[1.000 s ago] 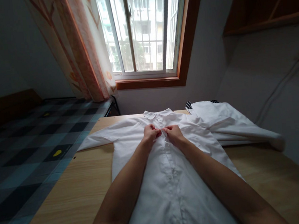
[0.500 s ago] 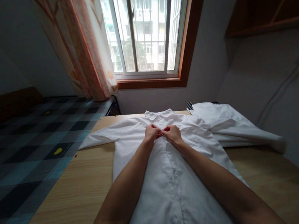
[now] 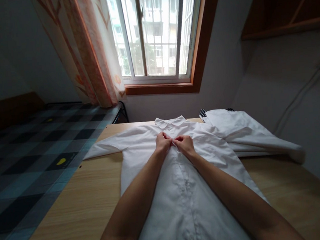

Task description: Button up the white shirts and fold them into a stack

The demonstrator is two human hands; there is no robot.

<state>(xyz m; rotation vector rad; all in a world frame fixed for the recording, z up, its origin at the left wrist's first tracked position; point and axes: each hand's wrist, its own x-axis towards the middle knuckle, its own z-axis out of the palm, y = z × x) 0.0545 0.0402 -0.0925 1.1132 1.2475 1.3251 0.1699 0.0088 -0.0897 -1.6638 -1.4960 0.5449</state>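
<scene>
Shirt point(image 3: 181, 193) front is pinched by left hand point(image 3: 163, 141) and right hand point(image 3: 183, 143) together; the button between them could slip if fingers loosen.

A home bedroom: a bed point(image 3: 24, 155) with checked cover beside a curtained window point(image 3: 151, 34) and wooden table point(image 3: 80, 203).

The shirt point(image 3: 181, 193) is thin white woven cloth, matt and smooth, with small glossy plastic buttons point(image 3: 190, 239) down its front. The worktop point(image 3: 73, 215) is pale wood-grain laminate with a faint satin sheen. A second garment point(image 3: 246, 130) is the same matt white cloth. The bedcover point(image 3: 25, 159) is soft checked fabric. The curtain point(image 3: 90, 47) is light printed cloth; the window frame point(image 3: 196, 56) is brown varnished wood.
</scene>
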